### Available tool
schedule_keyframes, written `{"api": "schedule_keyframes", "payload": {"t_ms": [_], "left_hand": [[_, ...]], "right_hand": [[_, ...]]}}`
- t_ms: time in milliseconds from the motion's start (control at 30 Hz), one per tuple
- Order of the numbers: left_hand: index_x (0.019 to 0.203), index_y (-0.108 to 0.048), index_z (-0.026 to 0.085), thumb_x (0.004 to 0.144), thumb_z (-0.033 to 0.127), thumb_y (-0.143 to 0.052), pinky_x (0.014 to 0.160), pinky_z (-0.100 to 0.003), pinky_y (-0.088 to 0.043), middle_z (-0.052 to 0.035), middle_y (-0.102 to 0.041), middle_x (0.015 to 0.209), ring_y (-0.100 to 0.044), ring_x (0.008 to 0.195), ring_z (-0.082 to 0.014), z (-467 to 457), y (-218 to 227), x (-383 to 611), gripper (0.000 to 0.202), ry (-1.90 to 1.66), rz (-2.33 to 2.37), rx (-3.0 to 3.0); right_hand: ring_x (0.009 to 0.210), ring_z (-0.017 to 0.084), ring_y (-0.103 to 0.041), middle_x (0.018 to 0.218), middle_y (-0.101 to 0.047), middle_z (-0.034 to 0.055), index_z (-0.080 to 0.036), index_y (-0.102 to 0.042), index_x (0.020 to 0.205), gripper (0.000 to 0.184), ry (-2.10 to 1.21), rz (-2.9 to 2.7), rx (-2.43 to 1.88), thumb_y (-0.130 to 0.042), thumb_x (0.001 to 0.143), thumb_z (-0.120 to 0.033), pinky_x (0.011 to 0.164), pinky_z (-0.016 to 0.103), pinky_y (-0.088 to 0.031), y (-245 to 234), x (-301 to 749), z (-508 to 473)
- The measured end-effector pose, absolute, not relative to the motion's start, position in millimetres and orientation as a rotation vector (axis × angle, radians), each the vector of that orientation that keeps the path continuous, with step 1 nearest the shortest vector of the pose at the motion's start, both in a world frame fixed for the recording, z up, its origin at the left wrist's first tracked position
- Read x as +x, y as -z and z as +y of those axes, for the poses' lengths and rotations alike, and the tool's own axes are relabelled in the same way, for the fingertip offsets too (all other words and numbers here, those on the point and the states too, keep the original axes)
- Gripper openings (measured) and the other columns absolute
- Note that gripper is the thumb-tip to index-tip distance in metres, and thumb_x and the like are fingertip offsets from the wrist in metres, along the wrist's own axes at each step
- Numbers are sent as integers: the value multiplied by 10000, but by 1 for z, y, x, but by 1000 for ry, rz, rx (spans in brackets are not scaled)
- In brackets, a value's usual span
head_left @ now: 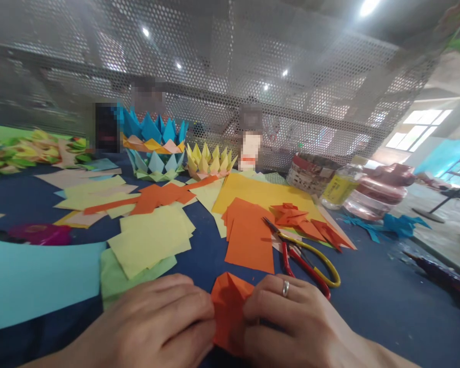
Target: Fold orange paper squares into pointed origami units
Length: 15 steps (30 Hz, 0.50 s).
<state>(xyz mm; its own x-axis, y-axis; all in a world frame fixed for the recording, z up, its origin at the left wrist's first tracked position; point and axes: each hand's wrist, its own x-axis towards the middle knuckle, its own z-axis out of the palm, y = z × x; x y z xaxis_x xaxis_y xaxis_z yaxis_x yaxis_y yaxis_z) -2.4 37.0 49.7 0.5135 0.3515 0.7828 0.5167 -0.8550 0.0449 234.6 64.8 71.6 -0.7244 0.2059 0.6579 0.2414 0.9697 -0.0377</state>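
Note:
Between my two hands is a sheet of orange paper (230, 306) with folds in it, its top edge raised to a point. My left hand (168, 317) has its fingers closed on the left side of the paper. On the right side, my right hand (291, 317), with a silver ring, grips it too; the fingertips of both hands are partly hidden. Just beyond lies a stack of orange paper sheets (250, 237). Scissors (306, 255) with red and yellow handles rest beside it, near my right hand. Folded orange paper pieces (304, 222) lie behind them.
Yellow-green sheets (151, 237) and a light blue sheet (42, 281) lie on the left of the dark blue table (391, 306). Folded paper crowns (210, 159) stand at the back. A bottle (341, 186), a pink container (379, 191) and blue scraps (400, 225) are on the right.

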Motion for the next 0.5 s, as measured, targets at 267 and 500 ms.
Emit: {"api": "schedule_keyframes", "payload": {"t_ms": [267,500], "left_hand": [[873,-638,212,1075,108,-455,655,-251,-495,29,-699,761,-656,667,-107,39,-47,-4,291,1286,-703,-2587],[855,-630,217,1060,104,-454,698,-275,-542,14,-691,754,-698,675,-123,38,-49,-6,293,1249,-678,-2569]], "right_hand": [[568,124,-497,702,-571,-25,-235,-509,705,289,137,-2460,-329,-571,942,-81,508,267,-365,-65,238,67],[630,145,-538,738,-630,6,-217,-573,750,310,-4,-2652,-450,-505,1010,-61,571,274,-455,-95,242,55]]}}
